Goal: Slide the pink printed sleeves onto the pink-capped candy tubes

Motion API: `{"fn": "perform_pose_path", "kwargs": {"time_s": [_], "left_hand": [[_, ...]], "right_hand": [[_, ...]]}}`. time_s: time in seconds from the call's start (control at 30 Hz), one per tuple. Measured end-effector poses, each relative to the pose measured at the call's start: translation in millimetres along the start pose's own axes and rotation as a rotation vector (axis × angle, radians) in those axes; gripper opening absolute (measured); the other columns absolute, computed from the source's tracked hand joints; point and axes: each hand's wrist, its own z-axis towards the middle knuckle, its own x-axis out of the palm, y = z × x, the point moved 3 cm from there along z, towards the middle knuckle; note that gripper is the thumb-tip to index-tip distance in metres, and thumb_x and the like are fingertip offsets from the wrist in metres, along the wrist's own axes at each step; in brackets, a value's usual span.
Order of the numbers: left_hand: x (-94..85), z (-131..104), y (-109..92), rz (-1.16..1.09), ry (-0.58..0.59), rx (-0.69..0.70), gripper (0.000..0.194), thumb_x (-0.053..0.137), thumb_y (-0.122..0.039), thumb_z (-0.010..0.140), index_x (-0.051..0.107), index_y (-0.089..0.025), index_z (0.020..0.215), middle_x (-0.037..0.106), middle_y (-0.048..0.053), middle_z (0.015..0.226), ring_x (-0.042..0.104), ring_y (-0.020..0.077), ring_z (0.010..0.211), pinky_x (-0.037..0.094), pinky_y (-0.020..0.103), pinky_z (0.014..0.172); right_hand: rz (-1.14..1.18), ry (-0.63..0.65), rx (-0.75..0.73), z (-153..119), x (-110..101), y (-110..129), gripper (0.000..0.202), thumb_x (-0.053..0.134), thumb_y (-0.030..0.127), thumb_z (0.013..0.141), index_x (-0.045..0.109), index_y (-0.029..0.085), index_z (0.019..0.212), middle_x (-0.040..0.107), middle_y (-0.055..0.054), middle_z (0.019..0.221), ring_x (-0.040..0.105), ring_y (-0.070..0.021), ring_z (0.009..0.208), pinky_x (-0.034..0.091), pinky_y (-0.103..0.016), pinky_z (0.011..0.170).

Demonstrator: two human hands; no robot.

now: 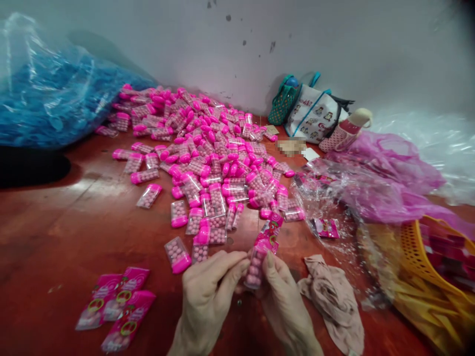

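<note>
A clear container of pink balls (254,268) is upright between my hands, with a printed pink wrapper (270,232) at its top end. My right hand (284,296) grips the container's right side, thumb along it. At the left side, my left hand (211,291) has thumb and forefinger pinched together against the wrapper or container; what is between the fingertips is too small to tell. Beyond the hands lies a large heap of pink-capped containers (217,195). Several wrapped containers (128,316) lie at the lower left.
A beige cloth (334,301) lies right of my right hand. Farther right are a yellow basket (411,247), clear plastic with wrappers, and a pink plastic bag (397,163). A big bag of blue pieces (55,99) stands at the left; a white bag (311,113) leans against the wall.
</note>
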Motion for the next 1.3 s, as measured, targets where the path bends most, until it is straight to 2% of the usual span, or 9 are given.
{"fn": "perform_pose_path", "kwargs": {"time_s": [0.17,0.3,0.53,0.73,0.97,1.2,1.23,1.3], "left_hand": [[4.4,13.4,-5.1,0.106,0.167,0.215,0.018,0.053,-0.011,0.084,0.068,-0.01,0.093,0.071,0.007,0.067,0.065,0.0142,0.056,0.051,0.02,0.055],[2.8,22.2,-7.5,0.183,0.228,0.342,0.024,0.044,-0.014,0.088,0.067,-0.007,0.09,0.068,0.007,0.061,0.064,0.0145,0.055,0.05,0.021,0.055],[3.6,25.1,-2.4,0.324,0.418,0.336,0.023,0.041,-0.012,0.087,0.064,-0.013,0.083,0.067,0.006,0.069,0.062,0.0144,0.057,0.048,0.023,0.057],[5.2,22.9,3.9,0.376,0.527,0.305,0.021,0.04,-0.014,0.089,0.058,-0.014,0.079,0.058,0.001,0.061,0.055,0.0122,0.051,0.04,0.023,0.051],[6.1,24.9,6.1,0.297,0.475,0.275,0.023,0.045,-0.013,0.086,0.051,-0.015,0.064,0.048,-0.002,0.054,0.047,0.0096,0.048,0.035,0.021,0.048],[7.0,12.5,2.1,0.14,0.291,0.28,0.017,0.046,-0.01,0.083,0.057,-0.015,0.07,0.052,-0.002,0.053,0.049,0.0094,0.047,0.037,0.019,0.05],[7.3,10.5,3.3,0.098,0.284,0.241,0.016,0.048,-0.011,0.083,0.058,-0.015,0.072,0.053,-0.002,0.052,0.05,0.0096,0.047,0.038,0.019,0.051],[7.3,8.5,9.9,-0.013,0.251,0.068,0.015,0.05,-0.012,0.083,0.062,-0.017,0.076,0.056,-0.002,0.053,0.052,0.0096,0.048,0.039,0.018,0.052]], "right_hand": [[0.001,0.059,0.024,-1.6,-1.9,-7.1,0.028,0.061,0.043,0.081,0.061,0.015,0.075,0.061,-0.001,0.057,0.06,-0.0125,0.049,0.051,-0.022,0.043],[-0.03,0.079,0.03,-0.4,1.0,-4.0,0.03,0.063,0.044,0.079,0.06,0.014,0.074,0.061,-0.001,0.056,0.06,-0.0115,0.045,0.049,-0.02,0.039],[-0.114,0.1,0.049,1.7,-0.5,-2.3,0.034,0.057,0.045,0.083,0.06,0.012,0.075,0.063,-0.002,0.056,0.058,-0.009,0.039,0.046,-0.015,0.034],[-0.122,0.127,0.056,3.1,0.2,-5.6,0.035,0.054,0.044,0.085,0.058,0.012,0.073,0.062,-0.001,0.054,0.056,-0.0087,0.036,0.045,-0.015,0.033],[-0.106,0.127,0.04,-0.1,0.2,-9.8,0.031,0.054,0.043,0.086,0.059,0.014,0.077,0.062,0.001,0.055,0.054,-0.0072,0.034,0.044,-0.016,0.034],[-0.249,-0.027,-0.072,-8.9,-1.9,-12.3,0.038,0.044,0.046,0.09,0.055,0.016,0.07,0.055,0.004,0.047,0.042,-0.0021,0.029,0.031,-0.011,0.03],[-0.284,-0.036,-0.095,-9.5,-1.4,-11.4,0.04,0.043,0.047,0.09,0.054,0.016,0.069,0.053,0.004,0.046,0.041,-0.0019,0.03,0.031,-0.01,0.031],[-0.349,-0.047,-0.119,-9.8,-0.9,-9.6,0.04,0.044,0.048,0.09,0.053,0.016,0.068,0.05,0.005,0.044,0.039,-0.0021,0.032,0.03,-0.01,0.032]]}}
